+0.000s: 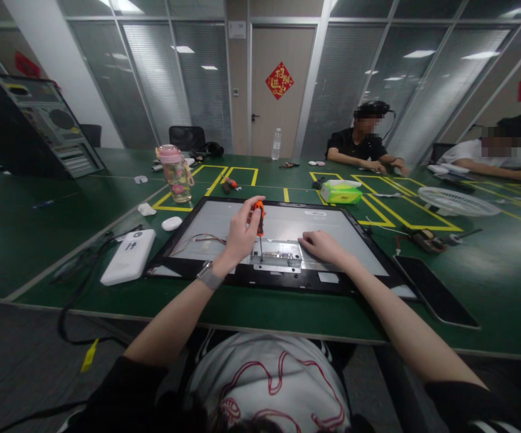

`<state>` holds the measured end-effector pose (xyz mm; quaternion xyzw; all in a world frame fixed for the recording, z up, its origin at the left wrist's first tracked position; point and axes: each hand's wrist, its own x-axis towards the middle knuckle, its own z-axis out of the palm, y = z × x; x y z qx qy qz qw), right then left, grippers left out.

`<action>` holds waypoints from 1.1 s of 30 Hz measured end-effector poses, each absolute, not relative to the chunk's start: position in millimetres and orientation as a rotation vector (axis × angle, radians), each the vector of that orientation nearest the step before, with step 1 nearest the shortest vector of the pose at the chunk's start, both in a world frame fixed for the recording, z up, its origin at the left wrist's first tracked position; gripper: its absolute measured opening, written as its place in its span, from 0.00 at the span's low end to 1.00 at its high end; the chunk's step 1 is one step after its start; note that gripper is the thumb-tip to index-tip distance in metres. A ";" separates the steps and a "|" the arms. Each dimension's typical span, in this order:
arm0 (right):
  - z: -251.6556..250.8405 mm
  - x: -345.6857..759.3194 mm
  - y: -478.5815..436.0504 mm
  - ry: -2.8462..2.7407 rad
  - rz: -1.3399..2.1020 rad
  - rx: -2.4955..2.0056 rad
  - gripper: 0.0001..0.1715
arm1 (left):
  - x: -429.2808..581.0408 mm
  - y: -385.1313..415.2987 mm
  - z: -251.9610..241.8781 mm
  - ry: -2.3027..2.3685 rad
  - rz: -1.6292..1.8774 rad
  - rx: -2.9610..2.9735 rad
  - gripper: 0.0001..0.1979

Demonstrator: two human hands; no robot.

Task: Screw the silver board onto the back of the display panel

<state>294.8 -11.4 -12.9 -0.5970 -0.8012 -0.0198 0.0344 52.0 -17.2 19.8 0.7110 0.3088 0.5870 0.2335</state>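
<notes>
My left hand (242, 231) is wrapped round the handle of an orange and black screwdriver (260, 219). It stands nearly upright, its shaft pointing down at the left end of a metal bracket (278, 263). The bracket sits at the near middle of a flat display panel (206, 216), grey with a black frame, lying on the table. Beside the bracket's right end, my right hand (323, 245) rests on the panel, its fingers curled together. Whatever those fingers may hold is hidden. Thin wires (201, 239) run across the panel's left part.
Left of the panel are a white power bank (129, 257), a white case (171, 224) and a pink-lidded bottle (174, 174). A phone (436, 291) lies at right. Beyond are a green tissue pack (340, 192), a white fan grille (459, 201) and two seated people.
</notes>
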 end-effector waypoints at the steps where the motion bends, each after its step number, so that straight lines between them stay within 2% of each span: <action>1: -12.8 294.8 -11.6 -2.463 -0.061 -1.835 0.22 | 52.0 -17.4 19.6 0.847 1.611 1.952 0.15; 33: -14.7 294.7 -10.3 -2.455 -0.074 -1.850 0.22 | 51.1 -18.7 23.3 0.852 1.592 1.956 0.14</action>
